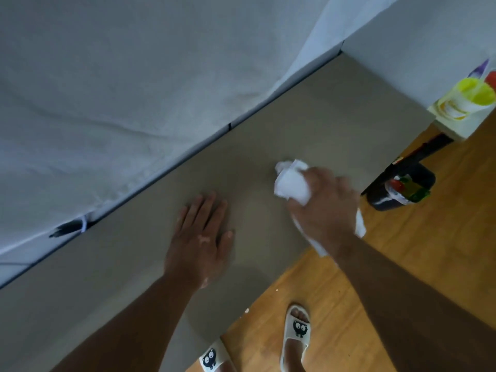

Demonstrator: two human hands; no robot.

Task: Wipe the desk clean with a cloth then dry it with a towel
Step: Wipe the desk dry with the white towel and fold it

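Note:
The grey-beige desk top (308, 119) runs diagonally across the view. My right hand (326, 208) is closed around a crumpled white cloth (291, 181) and presses it onto the desk near its front edge; a tail of the cloth hangs out below the hand. My left hand (200, 237) lies flat on the desk with its fingers spread, palm down, a little to the left of the cloth.
White fabric (107, 89) hangs along the desk's far edge, above a dark rail. A yellow-capped container (467, 99) sits on a pale box at the right end. A dark bottle (400, 189) stands on the wooden floor below. My slippered feet (296, 334) are by the desk's front edge.

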